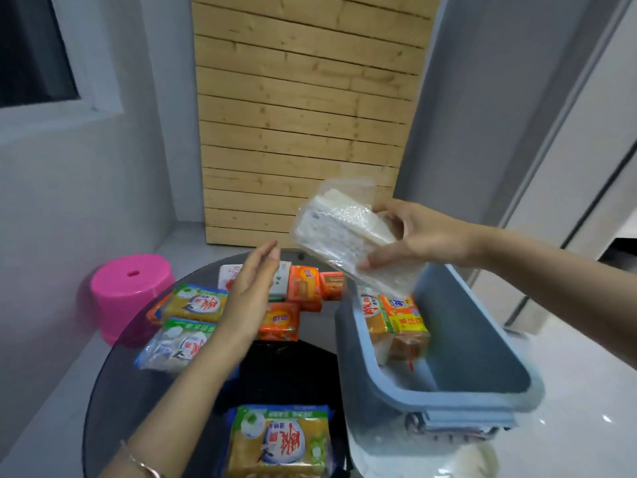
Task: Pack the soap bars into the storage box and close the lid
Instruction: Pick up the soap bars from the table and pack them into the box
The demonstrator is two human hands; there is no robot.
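Single head-worn view: I look forward and steeply down from close above the round table (113,374), whose near edge is cut off; the wide lens also takes in the plank wall (303,115) ahead.

This looks like a home, likely a utility corner or small back room. Plain white walls (86,188) meet a glossy white tiled floor (586,391), with a window (31,50) at upper left and a sliding door (593,139) at right. A slatted pine board (300,115) leans in the corner. A pink plastic stool (129,294) stands beside a round dark glass desk (113,384). On it lie retail-wrapped laundry soap bars (279,439), household stock, next to a blue storage box (458,343).
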